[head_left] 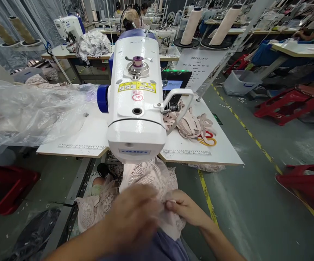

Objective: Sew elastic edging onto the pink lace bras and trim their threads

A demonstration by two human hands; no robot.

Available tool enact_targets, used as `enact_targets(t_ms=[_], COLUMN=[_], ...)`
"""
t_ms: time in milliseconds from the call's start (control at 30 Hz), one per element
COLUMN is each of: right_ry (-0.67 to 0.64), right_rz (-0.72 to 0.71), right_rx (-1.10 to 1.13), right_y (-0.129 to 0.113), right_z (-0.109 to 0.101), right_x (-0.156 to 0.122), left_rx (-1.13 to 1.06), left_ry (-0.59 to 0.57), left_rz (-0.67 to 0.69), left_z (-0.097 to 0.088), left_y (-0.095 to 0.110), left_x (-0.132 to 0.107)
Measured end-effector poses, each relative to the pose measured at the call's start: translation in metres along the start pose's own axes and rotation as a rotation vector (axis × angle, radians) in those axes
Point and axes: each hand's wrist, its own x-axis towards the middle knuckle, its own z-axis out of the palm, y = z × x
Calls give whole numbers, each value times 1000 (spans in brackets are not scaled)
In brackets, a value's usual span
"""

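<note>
Pale pink lace fabric [143, 172] hangs down from beneath the head of a white sewing machine [136, 134] and reaches my lap. My right hand [185, 206] pinches an edge of this lace between thumb and fingers, to the right of the machine's front end. My left hand [136, 214] is over the lace, close to the right hand. Motion smears its fingers, so I cannot make out whether it grips anything. More lace [99, 208] drapes at the lower left. The needle area is hidden behind the machine head.
On the white table [222, 152], right of the machine, lie pink elastic strips [189, 125] and scissors with red and yellow handles [209, 139]. Clear plastic [37, 112] covers the left side. Thread cones [192, 27] stand behind. A red stool [306, 185] is at the right.
</note>
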Motion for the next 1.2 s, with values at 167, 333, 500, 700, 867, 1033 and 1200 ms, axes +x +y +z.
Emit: enact_targets(t_ms=[167, 333, 500, 700, 867, 1033, 1200], right_ry=[-360, -170, 62, 137, 145, 97, 132], right_rz=[-125, 104, 202, 112, 131, 189, 173], right_rx=[-371, -406, -305, -141, -174, -322, -329], right_y=[-72, -83, -61, -54, -61, -65, -56], right_z=[13, 21, 18, 11, -5, -19, -28], right_x=[5, 6, 21, 49, 74, 91, 102], left_rx=[-115, -245, -134, -48, -194, -213, -132], left_ry=[-553, -702, -453, -464, -503, -401, -281], left_rz=[-27, -502, -469, -536, -743, -831, -736], left_z=[14, 17, 14, 2, -17, -24, -21], left_y=[14, -14, -24, -31, -56, -89, -108], left_x=[11, -4, -12, 1, 17, 19, 20])
